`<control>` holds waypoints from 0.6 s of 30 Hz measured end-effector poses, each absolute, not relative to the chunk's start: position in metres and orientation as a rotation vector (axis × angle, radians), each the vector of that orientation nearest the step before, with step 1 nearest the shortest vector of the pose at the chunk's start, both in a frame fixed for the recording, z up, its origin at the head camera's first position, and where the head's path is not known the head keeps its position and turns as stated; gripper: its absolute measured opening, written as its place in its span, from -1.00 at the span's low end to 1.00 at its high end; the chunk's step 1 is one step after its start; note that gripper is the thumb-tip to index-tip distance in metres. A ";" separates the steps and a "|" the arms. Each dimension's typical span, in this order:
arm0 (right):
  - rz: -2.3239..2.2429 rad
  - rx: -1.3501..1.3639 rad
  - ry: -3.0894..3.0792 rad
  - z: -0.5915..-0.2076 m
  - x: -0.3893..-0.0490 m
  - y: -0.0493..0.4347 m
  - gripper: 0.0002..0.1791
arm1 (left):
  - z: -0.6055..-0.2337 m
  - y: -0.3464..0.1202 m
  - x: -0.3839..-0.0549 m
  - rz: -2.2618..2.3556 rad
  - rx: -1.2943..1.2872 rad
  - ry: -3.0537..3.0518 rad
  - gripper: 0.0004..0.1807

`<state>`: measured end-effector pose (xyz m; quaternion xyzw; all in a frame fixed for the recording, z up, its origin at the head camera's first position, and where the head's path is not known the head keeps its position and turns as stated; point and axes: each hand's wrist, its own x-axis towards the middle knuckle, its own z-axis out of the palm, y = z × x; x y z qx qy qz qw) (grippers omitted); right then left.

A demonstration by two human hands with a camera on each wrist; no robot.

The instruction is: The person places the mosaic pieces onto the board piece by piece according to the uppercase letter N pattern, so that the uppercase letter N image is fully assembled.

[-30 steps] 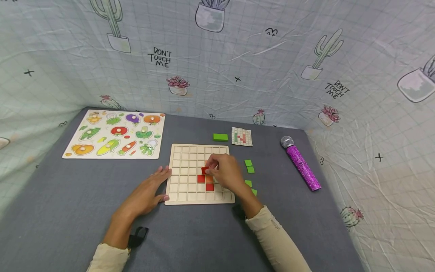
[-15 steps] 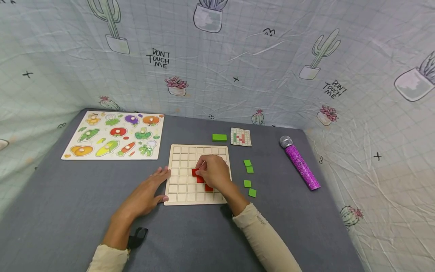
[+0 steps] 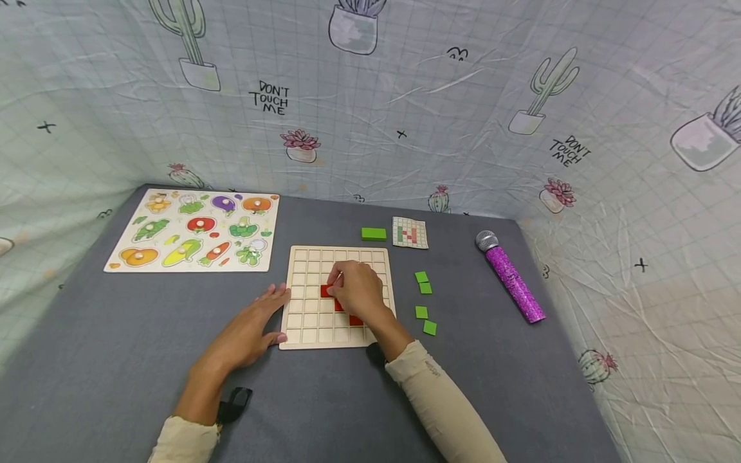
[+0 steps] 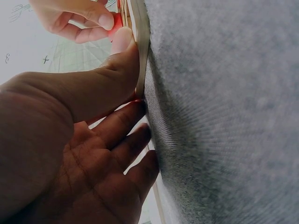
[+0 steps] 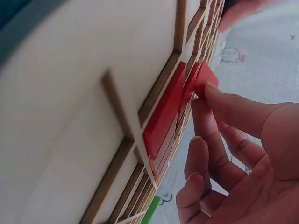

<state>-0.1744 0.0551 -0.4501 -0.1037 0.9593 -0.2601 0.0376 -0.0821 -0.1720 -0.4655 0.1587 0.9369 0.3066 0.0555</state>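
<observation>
Pinching a red square tile (image 3: pixel 325 291), the right grip (image 3: pixel 357 289) has moved leftward over the pale wooden gridboard (image 3: pixel 307 321), likely for placing; the loose-fingered left grip (image 3: pixel 250 328) touches its left edge.

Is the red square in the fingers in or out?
Not fully in: in the right wrist view, the red square sticks up tilted from the board, pinched by the right hand.

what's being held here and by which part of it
The right hand pinches a red square tile by its edge nearest that hand. The left hand only touches the left edge of the pale wooden grid board.
</observation>
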 end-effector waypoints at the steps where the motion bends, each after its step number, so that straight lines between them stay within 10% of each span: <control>1: -0.788 -0.322 2.944 -0.450 -0.175 0.054 -0.84 | -0.465 -0.172 -0.082 0.932 0.480 2.844 -0.07; 18: -0.804 -0.378 2.878 -0.449 -0.174 0.059 -0.88 | -0.465 -0.172 -0.082 0.921 0.472 2.847 -0.07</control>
